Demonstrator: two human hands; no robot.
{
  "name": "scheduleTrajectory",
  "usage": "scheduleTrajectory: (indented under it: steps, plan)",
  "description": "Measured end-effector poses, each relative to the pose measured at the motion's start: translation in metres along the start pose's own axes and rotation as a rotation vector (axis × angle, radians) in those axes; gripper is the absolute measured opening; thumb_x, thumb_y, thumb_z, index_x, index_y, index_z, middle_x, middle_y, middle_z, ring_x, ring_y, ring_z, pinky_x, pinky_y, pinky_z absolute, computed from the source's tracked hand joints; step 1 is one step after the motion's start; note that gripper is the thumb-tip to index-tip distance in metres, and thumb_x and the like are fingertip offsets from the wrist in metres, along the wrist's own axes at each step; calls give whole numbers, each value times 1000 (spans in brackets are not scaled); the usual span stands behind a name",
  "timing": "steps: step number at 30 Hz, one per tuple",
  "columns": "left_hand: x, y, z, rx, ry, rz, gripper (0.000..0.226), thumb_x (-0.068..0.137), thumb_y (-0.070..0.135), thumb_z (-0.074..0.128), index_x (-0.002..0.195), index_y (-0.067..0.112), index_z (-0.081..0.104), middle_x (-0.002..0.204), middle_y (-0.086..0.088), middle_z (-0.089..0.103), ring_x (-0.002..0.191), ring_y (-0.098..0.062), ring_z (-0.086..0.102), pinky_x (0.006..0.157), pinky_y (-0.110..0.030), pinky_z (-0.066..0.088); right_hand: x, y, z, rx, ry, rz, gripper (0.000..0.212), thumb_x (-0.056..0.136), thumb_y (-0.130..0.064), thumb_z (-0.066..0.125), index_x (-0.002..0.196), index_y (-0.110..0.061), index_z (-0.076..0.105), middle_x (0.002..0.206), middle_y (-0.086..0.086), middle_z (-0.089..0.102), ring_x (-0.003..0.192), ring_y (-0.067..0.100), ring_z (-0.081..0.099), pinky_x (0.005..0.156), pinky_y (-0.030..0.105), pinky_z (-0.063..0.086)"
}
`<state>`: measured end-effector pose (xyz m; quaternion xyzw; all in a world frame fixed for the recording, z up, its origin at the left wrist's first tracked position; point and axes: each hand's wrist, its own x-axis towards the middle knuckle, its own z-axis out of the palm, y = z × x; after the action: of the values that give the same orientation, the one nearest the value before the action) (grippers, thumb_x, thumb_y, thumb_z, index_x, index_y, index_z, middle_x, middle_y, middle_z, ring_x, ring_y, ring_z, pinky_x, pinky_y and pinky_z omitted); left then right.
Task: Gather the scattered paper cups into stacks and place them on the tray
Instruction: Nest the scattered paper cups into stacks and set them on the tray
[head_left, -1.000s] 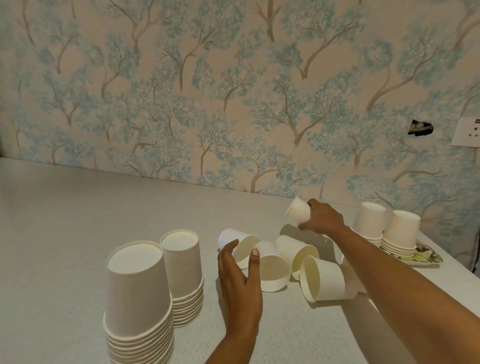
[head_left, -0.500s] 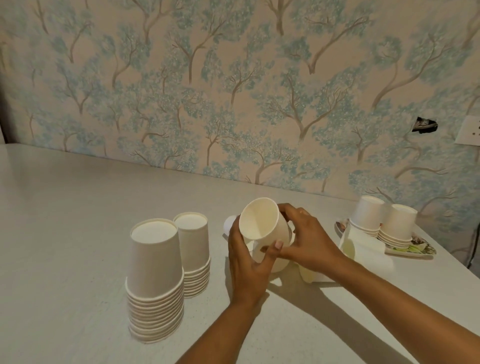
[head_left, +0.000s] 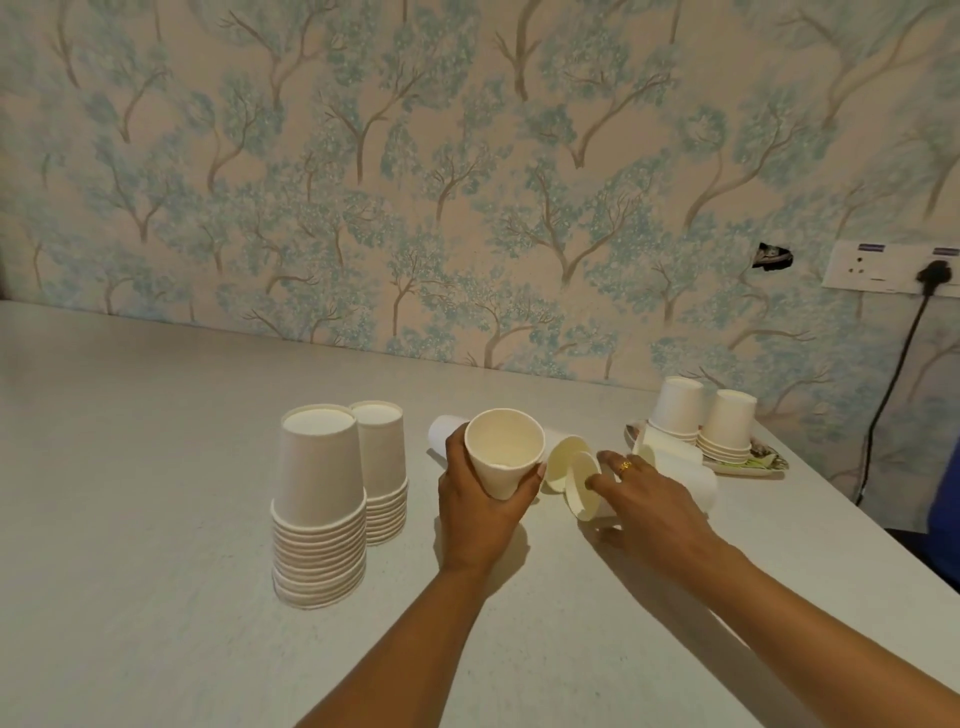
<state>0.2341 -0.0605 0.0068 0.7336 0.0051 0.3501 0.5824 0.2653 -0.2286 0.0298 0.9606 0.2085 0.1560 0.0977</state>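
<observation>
My left hand (head_left: 480, 506) grips a white paper cup (head_left: 503, 451) tilted with its mouth toward me. My right hand (head_left: 649, 506) rests on a cup lying on its side (head_left: 583, 486), fingers around its rim. More loose cups lie around it: one (head_left: 562, 457) between my hands, one (head_left: 442, 435) behind my left hand, one (head_left: 685, 475) past my right hand. Two upside-down stacks (head_left: 319, 512) (head_left: 383, 467) stand at the left. A patterned tray (head_left: 748, 465) at the right carries two shorter stacks (head_left: 678, 405) (head_left: 730, 423).
The pale table (head_left: 156, 519) runs up to a wall with tree wallpaper. A socket plate (head_left: 891, 267) with a black plug and cable (head_left: 888, 395) sits on the wall at the right. The table's right edge drops off beside something blue (head_left: 945, 488).
My right hand brought a cup from the far side and passed it to my left hand. It then moved right onto a lying cup. The camera tilted and shifted.
</observation>
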Motion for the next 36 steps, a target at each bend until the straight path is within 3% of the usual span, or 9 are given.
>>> scheduleTrajectory:
  steps: [4,7,11,14,19,22,28,34,36]
  plan:
    - [-15,5,-13,52,-17,11,86,63,30,82,132,17,32,131,-5,49,119,-24,47,101,-47,42,-9,-7,-9,-26,75,30,30,92,-22,52,121,-15,54,138,8,45,108,24,59,83,34,53]
    - [-25,8,-24,90,-4,26,86,62,31,82,132,17,33,131,-4,50,120,-24,48,101,-49,40,-19,-10,-17,44,147,56,28,92,-32,52,113,-16,60,134,7,49,100,24,62,79,33,53]
    - [-41,15,-39,165,25,52,84,63,33,81,131,13,36,131,-6,51,118,-26,50,97,-49,44,-42,-11,-28,396,412,209,28,84,-38,63,99,-16,69,117,7,61,92,25,62,67,29,43]
    - [-53,18,-49,261,30,75,82,64,35,80,131,14,37,130,-6,52,117,-25,50,96,-48,46,-55,-13,-43,786,559,361,32,81,-41,66,97,-13,70,105,7,68,87,22,66,75,34,51]
    - [-67,19,-61,337,2,81,81,62,35,80,130,19,39,123,-2,55,111,-23,52,91,-49,47,-72,-40,-64,1323,427,397,15,80,-42,65,78,-27,68,80,-8,65,87,26,65,78,43,57]
    - [-75,22,-66,352,-33,103,83,59,37,81,130,23,40,120,0,55,107,-20,53,88,-45,49,-86,-59,-66,1279,336,318,16,81,-43,63,74,-29,67,80,-8,65,86,20,63,76,41,56]
    - [-75,22,-64,258,-177,122,80,62,35,81,130,21,42,121,-1,56,103,-14,53,86,-27,46,-90,-83,-53,940,147,145,37,91,-47,48,104,-19,67,108,-2,68,102,17,59,86,36,46]
    - [-65,14,-67,233,-166,65,72,63,31,82,125,19,47,118,-1,60,95,-10,53,80,-23,44,-75,-91,-39,1084,23,76,44,94,-48,37,116,-20,63,109,-1,64,98,13,55,82,25,38]
    - [-61,11,-67,210,-153,32,70,64,33,81,124,19,47,119,-1,60,95,-11,53,80,-25,45,-65,-87,-35,1108,79,100,44,93,-50,38,113,-22,65,105,-4,61,100,14,56,83,26,40]
